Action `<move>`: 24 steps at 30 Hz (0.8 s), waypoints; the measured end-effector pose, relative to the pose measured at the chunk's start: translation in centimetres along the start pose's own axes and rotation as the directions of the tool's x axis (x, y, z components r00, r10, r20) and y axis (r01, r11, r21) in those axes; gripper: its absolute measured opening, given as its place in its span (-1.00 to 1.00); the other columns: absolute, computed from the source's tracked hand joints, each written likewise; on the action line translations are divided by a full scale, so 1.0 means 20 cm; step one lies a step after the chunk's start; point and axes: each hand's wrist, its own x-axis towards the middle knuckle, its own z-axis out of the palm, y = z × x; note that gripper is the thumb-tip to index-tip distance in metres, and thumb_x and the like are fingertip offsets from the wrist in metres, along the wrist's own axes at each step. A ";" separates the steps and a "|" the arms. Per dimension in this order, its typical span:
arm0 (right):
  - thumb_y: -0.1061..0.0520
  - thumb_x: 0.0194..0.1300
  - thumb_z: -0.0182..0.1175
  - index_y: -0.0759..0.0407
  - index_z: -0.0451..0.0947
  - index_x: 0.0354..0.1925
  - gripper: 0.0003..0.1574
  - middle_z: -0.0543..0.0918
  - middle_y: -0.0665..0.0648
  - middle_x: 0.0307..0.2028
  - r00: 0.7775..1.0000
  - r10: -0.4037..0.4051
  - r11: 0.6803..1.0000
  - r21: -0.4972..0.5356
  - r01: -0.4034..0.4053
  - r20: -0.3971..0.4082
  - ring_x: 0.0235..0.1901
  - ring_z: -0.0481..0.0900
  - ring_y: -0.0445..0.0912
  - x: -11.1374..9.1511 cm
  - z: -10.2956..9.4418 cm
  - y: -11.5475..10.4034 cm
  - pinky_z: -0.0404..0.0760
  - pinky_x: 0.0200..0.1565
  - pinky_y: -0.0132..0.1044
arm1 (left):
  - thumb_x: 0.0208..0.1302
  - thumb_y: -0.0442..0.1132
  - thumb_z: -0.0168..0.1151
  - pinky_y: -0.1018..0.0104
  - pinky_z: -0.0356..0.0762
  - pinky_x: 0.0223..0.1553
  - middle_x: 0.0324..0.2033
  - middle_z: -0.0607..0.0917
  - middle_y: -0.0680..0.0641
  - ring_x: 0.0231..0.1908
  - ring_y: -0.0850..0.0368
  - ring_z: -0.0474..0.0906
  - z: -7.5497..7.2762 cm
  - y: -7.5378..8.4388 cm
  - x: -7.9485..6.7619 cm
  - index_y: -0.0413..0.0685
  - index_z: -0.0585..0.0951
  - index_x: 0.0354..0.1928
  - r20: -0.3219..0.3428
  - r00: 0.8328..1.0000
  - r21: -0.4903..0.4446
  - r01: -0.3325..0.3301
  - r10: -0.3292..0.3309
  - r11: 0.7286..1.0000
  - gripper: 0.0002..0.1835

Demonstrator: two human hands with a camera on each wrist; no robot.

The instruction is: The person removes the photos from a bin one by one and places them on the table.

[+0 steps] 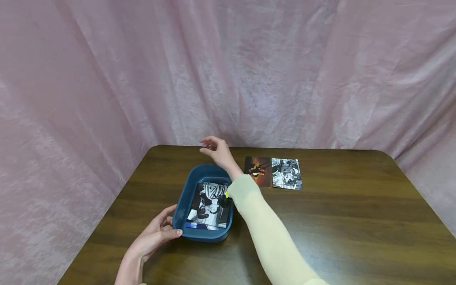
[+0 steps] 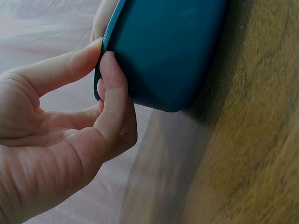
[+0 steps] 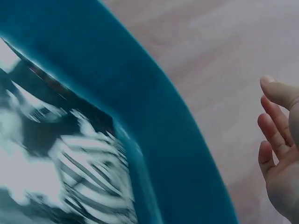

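Note:
A blue plastic tub (image 1: 203, 236) stands on the table at left of centre. Inside it lies a black-and-white photo card (image 1: 210, 206), over another card with a blue-violet edge (image 1: 201, 226). My left hand (image 1: 153, 235) pinches the tub's near-left rim; the left wrist view shows the thumb on top and curled fingers beneath the lip. Past the tub's far rim, my right hand (image 1: 217, 151) hangs in the air with loosely bent fingers and nothing between them. The right sleeve (image 1: 270, 233) crosses in front of the tub's right side and hides part of it.
Right of the tub, a dark orange-brown photo card (image 1: 261, 176) and a second black-and-white photo card (image 1: 286, 174) lie side by side on the brown wooden table (image 1: 356, 221). A pink curtain (image 1: 249, 71) hangs behind the table's far edge.

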 end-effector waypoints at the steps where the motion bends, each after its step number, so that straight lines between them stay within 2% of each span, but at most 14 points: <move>1: 0.16 0.30 0.30 0.13 0.62 0.08 -0.64 0.68 0.19 -0.10 1.000 -0.010 1.000 -0.011 0.010 0.004 -0.16 0.61 -0.04 -0.01 0.03 0.00 0.57 -0.06 -0.25 | 0.20 -0.40 0.27 0.32 0.54 -0.05 -0.05 0.48 -0.20 -0.13 0.12 0.55 0.00 0.00 0.00 -0.16 -0.04 0.53 -0.002 1.000 0.002 0.000 0.000 1.000 -0.05; 4: 0.10 0.32 0.29 0.05 0.63 0.04 -0.68 0.66 0.14 -0.06 0.999 -0.014 0.998 -0.055 0.015 0.032 -0.12 0.60 -0.08 -0.06 0.08 -0.02 0.58 -0.04 -0.25 | 0.20 -0.41 0.27 0.32 0.53 -0.06 -0.06 0.49 -0.20 -0.15 0.12 0.55 0.01 0.01 0.01 -0.16 -0.03 0.53 -0.007 1.000 0.007 0.002 -0.002 1.000 -0.06; 8: 0.04 0.34 0.28 -0.02 0.64 -0.02 -0.75 0.64 0.04 -0.09 0.995 0.020 0.988 -0.156 -0.005 0.094 -0.15 0.58 -0.14 -0.13 0.12 -0.03 0.57 -0.09 -0.32 | 0.21 -0.41 0.25 0.32 0.53 -0.06 -0.06 0.49 -0.21 -0.16 0.11 0.55 0.02 0.02 0.01 -0.16 -0.03 0.53 -0.005 1.000 0.006 0.003 -0.003 1.000 -0.07; 11: 0.02 0.36 0.25 0.00 0.63 -0.08 -0.80 0.66 0.00 -0.15 0.984 0.070 0.966 -0.256 -0.025 0.165 -0.20 0.57 -0.16 -0.17 0.13 -0.03 0.55 -0.11 -0.33 | 0.21 -0.42 0.25 0.32 0.54 -0.07 -0.06 0.48 -0.22 -0.16 0.11 0.56 0.03 0.02 0.02 -0.16 -0.03 0.53 0.000 1.000 0.006 -0.002 0.002 1.000 -0.07; 14: 0.00 0.37 0.24 0.02 0.62 -0.10 -0.81 0.69 -0.01 -0.18 0.958 0.145 0.928 -0.370 -0.045 0.247 -0.23 0.59 -0.17 -0.20 0.13 -0.03 0.55 -0.13 -0.31 | 0.21 -0.42 0.25 0.32 0.54 -0.06 -0.06 0.48 -0.22 -0.15 0.11 0.56 0.02 0.02 0.01 -0.15 -0.03 0.53 0.003 1.000 0.004 -0.004 0.004 1.000 -0.08; 16: -0.04 0.36 0.24 0.00 0.61 -0.06 -0.76 0.70 0.01 -0.13 0.933 0.213 0.890 -0.453 -0.062 0.291 -0.17 0.62 -0.15 -0.22 0.12 -0.03 0.57 -0.09 -0.28 | 0.22 -0.42 0.25 0.32 0.54 -0.06 -0.06 0.48 -0.21 -0.15 0.11 0.56 0.02 0.02 0.01 -0.15 -0.03 0.53 0.003 1.000 0.005 -0.006 0.006 1.000 -0.08; 18: -0.10 0.33 0.27 0.00 0.59 0.05 -0.61 0.69 0.03 -0.02 0.902 0.286 0.833 -0.549 -0.067 0.324 -0.06 0.62 -0.11 -0.24 0.12 -0.04 0.58 -0.01 -0.22 | 0.22 -0.41 0.25 0.32 0.54 -0.06 -0.08 0.49 -0.19 -0.15 0.12 0.57 0.02 0.02 0.01 -0.14 -0.03 0.53 0.006 1.000 0.007 -0.006 0.006 1.000 -0.08; 21: -0.23 0.19 0.37 -0.04 0.49 0.25 -0.28 0.55 0.08 0.19 0.851 0.408 0.717 -0.693 -0.075 0.330 0.16 0.48 0.00 -0.26 0.12 -0.05 0.49 0.18 -0.08 | 0.20 -0.41 0.26 0.33 0.54 -0.06 -0.09 0.49 -0.17 -0.16 0.15 0.57 0.01 0.02 0.01 -0.15 -0.04 0.53 0.010 1.000 0.011 -0.011 0.011 1.000 -0.06; 24: -0.31 0.01 0.47 -0.11 0.37 0.38 0.02 0.38 0.12 0.32 0.803 0.508 0.608 -0.791 -0.077 0.311 0.26 0.31 0.08 -0.29 0.12 -0.07 0.37 0.29 0.03 | 0.18 -0.40 0.28 0.33 0.54 -0.06 -0.09 0.49 -0.17 -0.16 0.16 0.58 0.00 0.02 0.00 -0.16 -0.04 0.53 0.009 1.000 0.013 -0.015 0.015 1.000 -0.05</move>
